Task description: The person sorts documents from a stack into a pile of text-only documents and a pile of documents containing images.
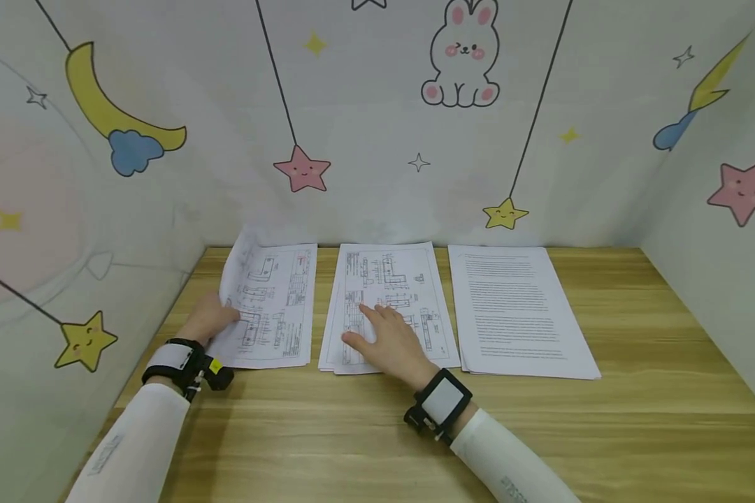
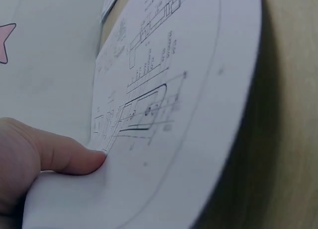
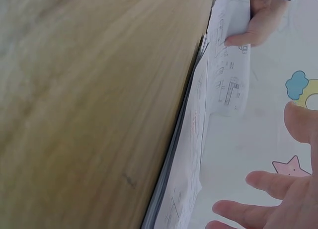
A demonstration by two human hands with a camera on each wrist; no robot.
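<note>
On the wooden table (image 1: 604, 433) I see my left hand (image 1: 209, 318) pinching the left sheet (image 1: 273, 307) (edge lifted), right hand (image 1: 386, 342) flat, fingers spread, on the middle stack (image 1: 409, 279).

Wooden desk (image 1: 635, 419) boxed in by pale walls (image 1: 365, 112); cartoon decor: bunny (image 1: 461, 56), moon (image 1: 101, 105), stars (image 1: 302, 170), clouds. Soft even light.

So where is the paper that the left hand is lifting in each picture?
Head view: the left sheet lies far left of three piles, its left edge raised by the left hand.
Left wrist view: it fills the middle, thumb on it.
Right wrist view: upper right, curled up.
Shared landmark: the wooden table.
</note>
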